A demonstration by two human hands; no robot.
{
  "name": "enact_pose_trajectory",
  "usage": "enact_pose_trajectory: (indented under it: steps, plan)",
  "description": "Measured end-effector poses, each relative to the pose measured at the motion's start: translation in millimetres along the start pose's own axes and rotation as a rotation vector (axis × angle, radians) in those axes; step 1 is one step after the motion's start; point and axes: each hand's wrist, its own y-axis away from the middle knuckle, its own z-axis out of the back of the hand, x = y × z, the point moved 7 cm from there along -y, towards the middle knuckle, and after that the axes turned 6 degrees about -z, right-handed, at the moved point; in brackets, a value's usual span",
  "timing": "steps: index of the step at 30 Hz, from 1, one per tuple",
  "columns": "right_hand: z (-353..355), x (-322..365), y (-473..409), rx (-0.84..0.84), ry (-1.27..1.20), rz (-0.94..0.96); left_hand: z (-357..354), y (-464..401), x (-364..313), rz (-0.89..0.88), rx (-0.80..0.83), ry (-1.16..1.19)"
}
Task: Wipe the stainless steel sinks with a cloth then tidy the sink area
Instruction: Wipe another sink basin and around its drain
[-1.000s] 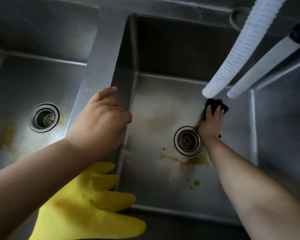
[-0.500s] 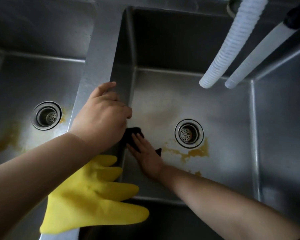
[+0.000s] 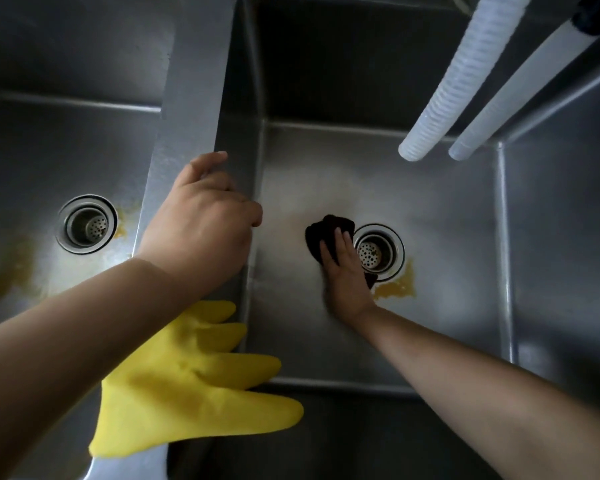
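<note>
steel sink (image 3: 430,209) floor under the right hand (image 3: 345,275), flat fingers pressing a dark cloth (image 3: 326,233) beside the drain (image 3: 378,252), left hand (image 3: 201,223) curled over the divider (image 3: 191,98).

Both forearms bare, hands (image 3: 201,223) ungloved
</note>
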Motion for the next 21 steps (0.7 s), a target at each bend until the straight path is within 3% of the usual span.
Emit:
enact_pose_trajectory:
  steps: [2, 7, 11, 15, 21]
  plan:
    - [-13.4, 20.1, 2.3, 0.030, -0.023, 0.018, -0.3, 0.7, -0.1, 0.000, 0.003, 0.003]
    - [-60.7, 81.3, 36.4, 0.273, -0.038, 0.292, -1.2, 0.3, 0.6, 0.007, 0.009, -0.003]
    - [-58.0, 68.6, 50.4, 0.346, 0.057, 0.443, -0.2, 0.3, 0.7, 0.003, 0.011, 0.002]
    - [-20.3, 18.6, 52.5, 0.246, 0.006, 0.293, 2.0, 0.2, -1.3, -0.005, 0.001, -0.005]
    - [32.3, -109.5, 81.4, 0.164, 0.178, -0.076, 4.6, 0.7, -4.1, -0.015, 0.017, -0.016]
